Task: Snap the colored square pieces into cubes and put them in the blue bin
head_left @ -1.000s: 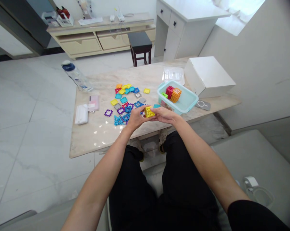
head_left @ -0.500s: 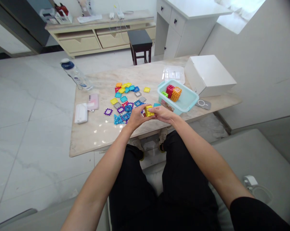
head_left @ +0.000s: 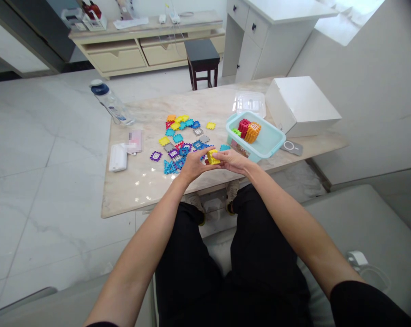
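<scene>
Between my two hands is a stack of yellow interlocking tiles (head_left: 213, 156), held over the table's near edge. My left hand (head_left: 194, 166) grips its left side, thumb above and fingers below. My right hand (head_left: 233, 161) pinches it from the right. Beyond my left hand lie loose notched tiles, among them a purple tile (head_left: 155, 156), a blue tile (head_left: 177, 138) and a grey tile (head_left: 169, 147). A light-blue plastic bin (head_left: 275, 138) to the right holds a red tile stack (head_left: 243, 127), an orange tile stack (head_left: 253, 132) and some green tiles (head_left: 236, 132).
On the marble-look table (head_left: 123, 200) stand a water bottle (head_left: 113, 104), a white packet (head_left: 118, 157) and a pink card (head_left: 135, 141). A clear lid (head_left: 249, 103), a white box (head_left: 303, 106) and a grey phone-like object (head_left: 292, 147) surround the bin. A dark stool (head_left: 202, 56) stands behind.
The whole view has shifted slightly, so the scene sits a little further right. Both hands still hold the yellow stack in nearly the same place.
</scene>
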{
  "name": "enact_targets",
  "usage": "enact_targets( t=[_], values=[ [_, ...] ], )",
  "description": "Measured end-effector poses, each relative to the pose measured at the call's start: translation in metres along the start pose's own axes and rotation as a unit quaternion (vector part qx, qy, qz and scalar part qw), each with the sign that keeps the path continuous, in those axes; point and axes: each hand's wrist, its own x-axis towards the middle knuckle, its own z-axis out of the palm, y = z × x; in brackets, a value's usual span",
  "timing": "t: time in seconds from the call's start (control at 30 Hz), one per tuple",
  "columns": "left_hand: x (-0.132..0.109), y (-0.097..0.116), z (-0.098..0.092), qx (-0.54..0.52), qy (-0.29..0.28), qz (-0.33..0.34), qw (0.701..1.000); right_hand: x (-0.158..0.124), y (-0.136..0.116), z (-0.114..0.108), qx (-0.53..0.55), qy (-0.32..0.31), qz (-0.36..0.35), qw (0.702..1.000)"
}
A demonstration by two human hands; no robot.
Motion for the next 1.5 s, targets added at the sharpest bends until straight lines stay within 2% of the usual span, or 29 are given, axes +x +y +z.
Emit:
enact_targets(
  t=[0.23,0.53,0.73,0.93,1.07,1.17,1.23,1.27,1.33,1.4,1.43,1.5],
  values=[
    [-0.002,0.004,0.001,0.02,0.008,0.018,1.0,-0.001,0.001,0.003,-0.009,-0.008,-0.022,1.0],
    [-0.004,-0.007,0.009,0.047,0.03,0.032,0.998,-0.003,-0.002,0.003,-0.024,-0.016,-0.032,0.999],
    [-0.004,-0.011,0.017,0.052,0.004,0.039,0.998,-0.003,0.0,-0.004,-0.072,-0.019,-0.055,0.996],
    [-0.005,-0.011,0.024,0.051,0.014,0.045,0.998,-0.004,0.002,-0.006,-0.13,0.003,-0.089,0.987],
    [-0.003,-0.011,0.019,0.038,-0.002,0.043,0.998,-0.004,0.002,-0.01,-0.17,0.016,-0.098,0.98],
    [-0.003,-0.02,0.009,0.04,-0.005,0.001,0.999,-0.001,0.006,-0.02,-0.228,0.026,-0.099,0.968],
    [-0.005,-0.031,0.002,0.055,-0.001,-0.053,0.997,0.002,0.009,-0.03,-0.327,0.048,-0.091,0.939],
    [-0.007,-0.037,-0.002,0.066,-0.002,-0.079,0.995,0.003,0.01,-0.034,-0.401,0.066,-0.082,0.91],
    [-0.011,-0.048,-0.006,0.088,-0.011,-0.119,0.989,0.006,0.013,-0.042,-0.558,0.102,-0.061,0.821],
    [-0.015,-0.055,-0.008,0.103,-0.021,-0.14,0.984,0.01,0.014,-0.044,-0.668,0.113,-0.041,0.734],
    [-0.017,-0.058,-0.008,0.108,-0.022,-0.145,0.983,0.012,0.015,-0.043,-0.698,0.108,-0.033,0.707],
    [-0.018,-0.059,-0.007,0.115,-0.019,-0.147,0.982,0.016,0.016,-0.04,-0.73,0.088,-0.022,0.678]
  ],
)
